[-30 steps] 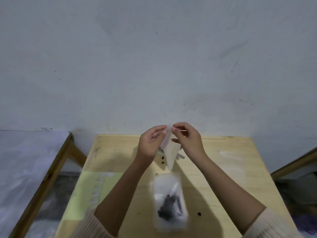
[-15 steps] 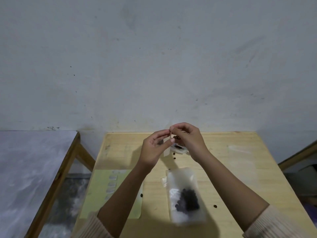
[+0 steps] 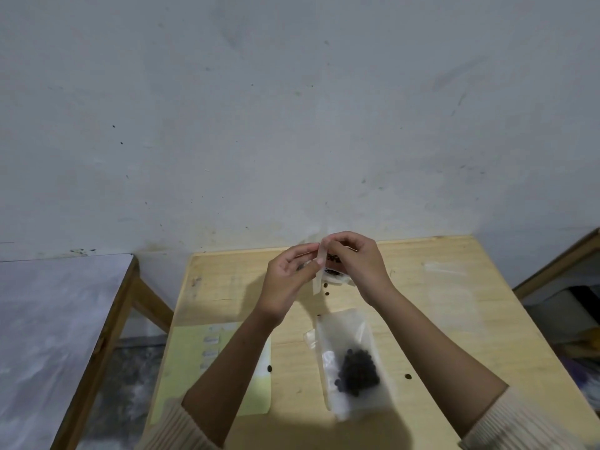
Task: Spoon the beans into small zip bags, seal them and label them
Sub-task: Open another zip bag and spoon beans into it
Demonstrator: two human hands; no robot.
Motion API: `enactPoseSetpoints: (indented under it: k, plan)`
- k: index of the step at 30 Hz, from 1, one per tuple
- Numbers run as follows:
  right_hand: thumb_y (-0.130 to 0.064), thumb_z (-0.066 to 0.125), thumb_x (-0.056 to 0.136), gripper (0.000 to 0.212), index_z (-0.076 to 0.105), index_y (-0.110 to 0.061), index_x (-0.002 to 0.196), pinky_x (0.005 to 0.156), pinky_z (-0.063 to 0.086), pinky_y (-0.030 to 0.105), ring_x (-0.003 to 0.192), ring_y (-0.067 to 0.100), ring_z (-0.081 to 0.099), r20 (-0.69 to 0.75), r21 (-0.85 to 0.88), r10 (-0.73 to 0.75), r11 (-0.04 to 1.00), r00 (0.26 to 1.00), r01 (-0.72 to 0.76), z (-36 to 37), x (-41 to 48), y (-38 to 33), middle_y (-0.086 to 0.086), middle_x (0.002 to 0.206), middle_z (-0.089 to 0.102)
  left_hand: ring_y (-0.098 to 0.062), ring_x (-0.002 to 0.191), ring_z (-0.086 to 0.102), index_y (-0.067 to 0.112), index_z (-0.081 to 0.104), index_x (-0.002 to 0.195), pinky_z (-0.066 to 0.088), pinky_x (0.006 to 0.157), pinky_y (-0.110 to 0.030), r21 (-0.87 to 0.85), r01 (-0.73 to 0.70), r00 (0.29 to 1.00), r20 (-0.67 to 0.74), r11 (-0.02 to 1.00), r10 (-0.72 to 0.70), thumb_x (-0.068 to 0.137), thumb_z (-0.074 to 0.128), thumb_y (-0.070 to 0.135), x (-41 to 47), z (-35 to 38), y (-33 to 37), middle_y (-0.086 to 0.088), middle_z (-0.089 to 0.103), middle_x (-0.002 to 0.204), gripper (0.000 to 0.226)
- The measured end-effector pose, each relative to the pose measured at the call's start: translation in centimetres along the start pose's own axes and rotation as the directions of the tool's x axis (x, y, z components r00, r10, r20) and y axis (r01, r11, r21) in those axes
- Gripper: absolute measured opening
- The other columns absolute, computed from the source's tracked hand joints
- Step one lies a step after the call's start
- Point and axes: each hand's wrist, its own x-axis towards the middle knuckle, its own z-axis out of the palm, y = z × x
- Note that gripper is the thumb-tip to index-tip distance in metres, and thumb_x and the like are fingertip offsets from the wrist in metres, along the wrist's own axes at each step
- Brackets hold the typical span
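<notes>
Two bare hands pinch a small clear zip bag above a wooden table point(image 3: 422, 319) set against a grey wall.

The left hand point(image 3: 289, 280) and right hand point(image 3: 360, 267) meet over the table's far edge, fingertips closed on the top of the held zip bag point(image 3: 319, 271), which hangs edge-on; whether it holds beans is hard to tell. Just behind it on the table sits what may be a container of dark beans point(image 3: 334, 276), largely hidden by the right hand. Nearer the person than the held bag, a second bag with black beans point(image 3: 357, 371) lies flat. A pale green label sheet point(image 3: 194, 358) lies left of that. Stray beans dot the tabletop.
</notes>
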Motion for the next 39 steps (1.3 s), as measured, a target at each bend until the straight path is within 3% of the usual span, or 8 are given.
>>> enactPoseSetpoints:
  k: [5,9,15,25,28,31,35,39]
  plan:
    - [-0.002,0.058,0.085,0.011,0.066,0.000,0.078,0.059,0.055,0.019,0.070,0.016,0.063,-0.082,-0.172,-0.065,0.984,0.995,0.050,0.6,0.0,1.1,0.011,0.077,0.064,-0.011,0.082,0.065,0.016,0.068,0.093,0.049,0.067,-0.016,0.156,-0.024,0.990,-0.135,0.987,0.045,0.082,0.067,0.001,0.3,0.5,-0.8,-0.003,0.070,0.089,0.019]
    - [-0.001,0.056,0.085,0.010,0.062,0.004,0.079,0.068,0.060,0.031,0.067,0.018,0.061,-0.105,-0.248,-0.071,0.968,0.992,0.043,0.9,-0.2,1.7,0.012,0.073,0.061,-0.002,0.071,0.063,0.015,0.071,0.082,0.049,0.069,-0.014,0.337,-0.068,0.971,-0.194,0.939,0.140,0.081,0.068,0.005,0.4,0.7,-1.3,0.004,0.071,0.078,0.011]
    - [-0.009,0.048,0.089,0.021,0.059,0.002,0.077,0.069,0.056,0.044,0.054,0.020,0.057,0.029,-0.472,0.058,0.881,0.998,-0.038,0.6,-0.3,1.4,0.009,0.065,0.058,-0.001,0.072,0.063,0.015,0.073,0.085,0.049,0.071,-0.012,0.454,-0.094,0.967,-0.169,0.886,0.190,0.083,0.068,0.008,0.0,0.3,-1.9,0.009,0.070,0.079,0.009]
    - [-0.011,0.046,0.092,0.035,0.040,-0.013,0.057,0.063,0.048,0.039,0.060,0.024,0.049,0.106,-0.668,-0.035,0.738,0.994,0.097,0.5,-1.4,3.0,0.013,0.063,0.049,-0.001,0.055,0.058,0.011,0.070,0.073,0.045,0.055,-0.008,0.582,-0.016,0.927,-0.297,0.813,0.231,0.079,0.061,0.002,1.5,-1.6,-1.8,0.006,0.064,0.062,0.014]
    - [-0.009,0.048,0.088,0.030,0.045,-0.008,0.059,0.065,0.053,0.041,0.058,0.023,0.056,0.039,-0.594,-0.085,0.799,0.996,0.092,0.3,-1.3,2.6,0.013,0.064,0.054,0.000,0.063,0.059,0.014,0.070,0.079,0.046,0.063,-0.012,0.566,-0.040,0.955,-0.220,0.824,0.197,0.080,0.063,0.005,1.3,-1.6,-1.7,0.004,0.067,0.072,0.011]
    - [-0.008,0.052,0.084,0.029,0.045,-0.011,0.056,0.068,0.052,0.037,0.064,0.025,0.063,0.041,-0.597,-0.100,0.795,0.994,0.104,-0.5,-0.7,1.7,0.010,0.065,0.059,0.000,0.094,0.061,0.022,0.066,0.099,0.051,0.086,-0.019,0.495,-0.105,0.992,-0.014,0.863,0.129,0.087,0.059,0.006,0.8,-1.6,-1.5,0.006,0.067,0.101,0.021]
    - [-0.005,0.053,0.084,0.024,0.049,-0.007,0.060,0.059,0.049,0.028,0.055,0.014,0.057,0.158,-0.589,-0.034,0.799,0.987,0.122,-1.2,-0.2,0.6,0.011,0.062,0.060,0.001,0.133,0.034,0.031,0.038,0.139,0.032,0.110,-0.024,0.471,-0.211,0.946,0.319,0.856,0.058,0.090,0.059,0.014,0.3,-1.8,-0.9,0.012,0.041,0.143,0.056]
    - [-0.006,0.052,0.085,0.018,0.055,0.005,0.071,0.065,0.055,0.032,0.064,0.020,0.064,0.258,-0.594,0.030,0.794,0.966,0.134,-1.5,-0.1,-0.4,0.022,0.077,0.067,0.005,0.141,0.009,0.044,0.018,0.145,0.021,0.116,-0.039,0.621,-0.342,0.899,0.436,0.706,0.052,0.074,0.074,0.041,0.8,-2.0,-0.2,0.023,0.011,0.154,0.090]
